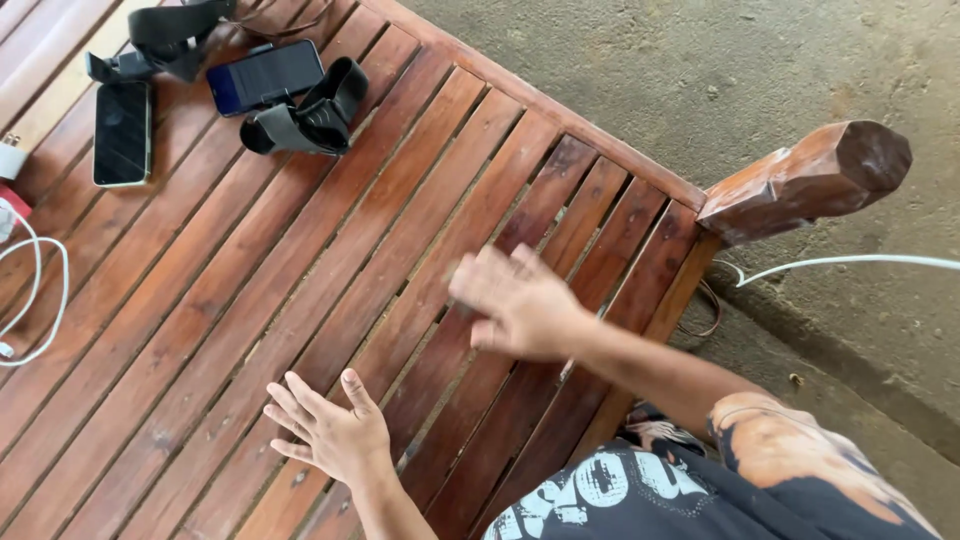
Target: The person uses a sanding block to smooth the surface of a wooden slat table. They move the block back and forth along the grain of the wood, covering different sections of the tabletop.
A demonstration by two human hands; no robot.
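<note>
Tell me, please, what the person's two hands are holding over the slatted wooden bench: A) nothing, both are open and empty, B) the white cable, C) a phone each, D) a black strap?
A: the left hand and the right hand both hover open with fingers spread above the bench, while the phones, straps and cable lie far off.

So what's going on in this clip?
A person holds both bare hands open above a slatted wooden bench, holding nothing. The left hand is spread low over the slats; the right hand is blurred, higher up. At the far end lie two phones, black straps and a white cable.
</note>
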